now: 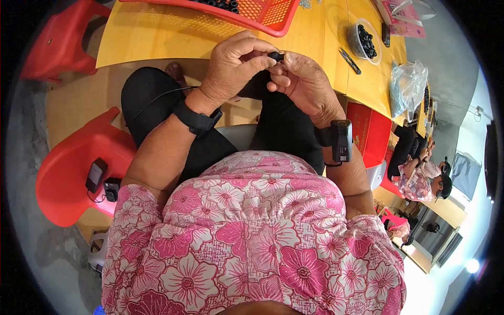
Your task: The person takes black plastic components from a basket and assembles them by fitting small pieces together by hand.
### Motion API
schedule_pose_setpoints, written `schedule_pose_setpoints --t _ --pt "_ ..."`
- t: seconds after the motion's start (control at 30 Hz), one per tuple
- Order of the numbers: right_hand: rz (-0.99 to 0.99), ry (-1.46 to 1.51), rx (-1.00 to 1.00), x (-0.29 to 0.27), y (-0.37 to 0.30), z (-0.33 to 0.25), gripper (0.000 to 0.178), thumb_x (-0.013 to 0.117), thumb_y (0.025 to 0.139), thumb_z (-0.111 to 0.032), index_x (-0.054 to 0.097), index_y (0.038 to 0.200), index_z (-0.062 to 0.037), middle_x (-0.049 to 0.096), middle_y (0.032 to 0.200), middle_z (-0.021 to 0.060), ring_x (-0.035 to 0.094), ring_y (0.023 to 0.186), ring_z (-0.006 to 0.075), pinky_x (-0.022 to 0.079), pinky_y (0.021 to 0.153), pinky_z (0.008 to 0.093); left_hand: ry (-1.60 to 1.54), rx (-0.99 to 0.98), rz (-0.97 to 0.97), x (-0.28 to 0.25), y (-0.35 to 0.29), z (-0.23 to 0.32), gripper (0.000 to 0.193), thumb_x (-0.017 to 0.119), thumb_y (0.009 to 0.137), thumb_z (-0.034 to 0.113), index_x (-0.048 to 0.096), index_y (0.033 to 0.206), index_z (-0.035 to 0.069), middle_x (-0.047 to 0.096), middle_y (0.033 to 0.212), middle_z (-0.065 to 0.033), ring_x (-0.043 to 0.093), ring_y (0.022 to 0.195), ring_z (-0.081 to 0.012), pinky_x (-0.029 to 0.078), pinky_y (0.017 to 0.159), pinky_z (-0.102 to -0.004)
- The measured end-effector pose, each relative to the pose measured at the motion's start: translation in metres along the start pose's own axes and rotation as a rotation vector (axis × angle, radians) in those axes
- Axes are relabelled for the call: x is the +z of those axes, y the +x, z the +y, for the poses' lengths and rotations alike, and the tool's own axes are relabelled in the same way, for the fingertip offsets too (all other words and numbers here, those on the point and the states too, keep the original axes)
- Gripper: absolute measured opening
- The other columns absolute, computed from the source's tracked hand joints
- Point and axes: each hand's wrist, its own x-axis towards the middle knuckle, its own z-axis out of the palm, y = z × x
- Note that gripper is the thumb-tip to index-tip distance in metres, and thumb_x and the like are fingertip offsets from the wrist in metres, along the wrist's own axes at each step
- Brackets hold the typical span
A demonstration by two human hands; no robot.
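My left hand (pixel 233 65) and my right hand (pixel 308 84) meet in front of the table's near edge. Between them is a small black part (pixel 275 55), short and rounded, perhaps rubber or plastic. Left thumb and forefinger pinch one end of it. My right thumb and fingertips close on its other end, covering much of that side. Beyond my hands, a red plastic basket (pixel 286 18) holds several black ring-shaped pieces (pixel 223 4). To the right, a clear round tub (pixel 353 38) contains many small black parts (pixel 366 43).
Small dark-handled snips (pixel 350 61) lie beside the tub on the yellow table (pixel 315 39). A clear plastic bag (pixel 408 86) sits at the right edge, above a red box (pixel 370 134). Red chairs (pixel 79 168) stand to my left. Other people (pixel 420 176) sit far right.
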Motion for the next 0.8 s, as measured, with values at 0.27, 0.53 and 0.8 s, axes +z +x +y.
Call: schedule_pose_setpoints --t 0.27,0.53,0.8 --pt "-0.003 -0.103 -0.049 -0.002 -0.001 0.000 0.030 0.055 0.092 -0.027 0.057 0.099 0.0028 0.052 0.077 0.0018 0.045 0.062 0.0099 0.050 0.069 0.0306 -0.051 -0.020 0.019 0.006 -0.001 0.000 0.015 0.070 0.076 0.002 0.067 0.090 0.004 0.057 0.079 -0.0003 0.058 0.069 -0.0082 0.048 0.064 -0.0205" --pt "0.019 -0.227 -0.123 0.007 -0.001 0.001 0.030 0.051 0.094 -0.023 0.054 0.105 0.0048 0.050 0.077 0.0012 0.045 0.064 0.0090 0.049 0.070 0.0281 -0.084 -0.047 0.018 0.009 -0.001 0.002 0.016 0.071 0.077 0.003 0.067 0.092 0.004 0.060 0.081 -0.0004 0.059 0.071 -0.0075 0.049 0.065 -0.0201" --pt "0.093 -0.426 -0.193 0.013 -0.004 0.006 0.024 0.045 0.095 -0.017 0.053 0.104 0.0030 0.053 0.080 0.0025 0.052 0.070 0.0098 0.047 0.071 0.0242 -0.067 -0.034 -0.018 0.007 -0.001 -0.001 0.018 0.070 0.077 0.001 0.067 0.094 0.005 0.060 0.082 -0.0008 0.057 0.073 -0.0085 0.048 0.065 -0.0210"
